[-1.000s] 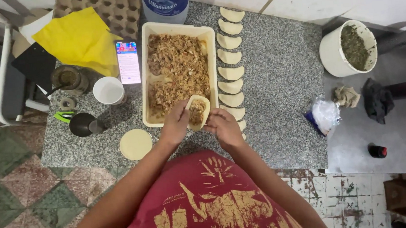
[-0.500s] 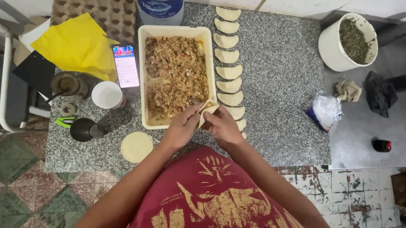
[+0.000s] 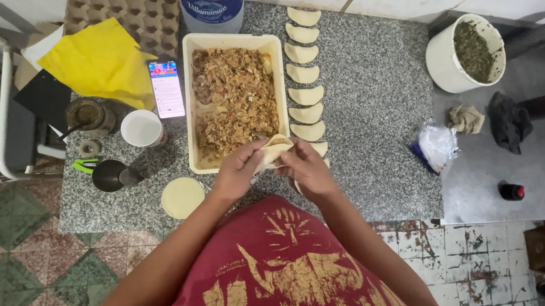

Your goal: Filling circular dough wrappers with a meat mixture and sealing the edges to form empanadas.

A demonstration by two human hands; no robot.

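Head view, hands: the left hand (image 3: 238, 172) and the right hand (image 3: 309, 169) meet at the near edge of the granite bench (image 3: 373, 113).
Dough piece: a folded dough round (image 3: 274, 149) sits between both hands, above the near rim of the filling tray (image 3: 236, 101).
Fingers: both sets of fingers are pressed together and pinch the dough's edge; the fold stands out above them.
Around: a row of folded pastries (image 3: 304, 73) lies right of the tray, a stack of dough discs (image 3: 182, 197) just left of the left hand.
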